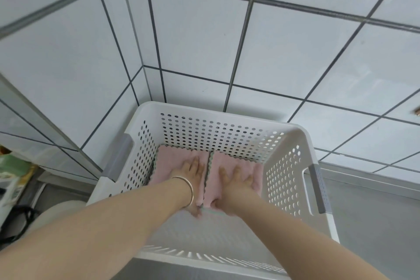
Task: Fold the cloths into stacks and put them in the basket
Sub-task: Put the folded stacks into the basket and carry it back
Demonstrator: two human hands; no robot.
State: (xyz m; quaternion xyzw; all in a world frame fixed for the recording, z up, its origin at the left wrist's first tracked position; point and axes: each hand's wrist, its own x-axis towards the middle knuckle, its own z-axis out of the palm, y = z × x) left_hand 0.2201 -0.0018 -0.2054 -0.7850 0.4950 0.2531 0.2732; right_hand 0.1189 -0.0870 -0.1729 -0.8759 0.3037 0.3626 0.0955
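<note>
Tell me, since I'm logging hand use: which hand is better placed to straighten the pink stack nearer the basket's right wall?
Right. The right hand already lies flat on the right stack; the left hand rests on the left stack, across the gap.

Both hands on cloth stacks in basket
</note>
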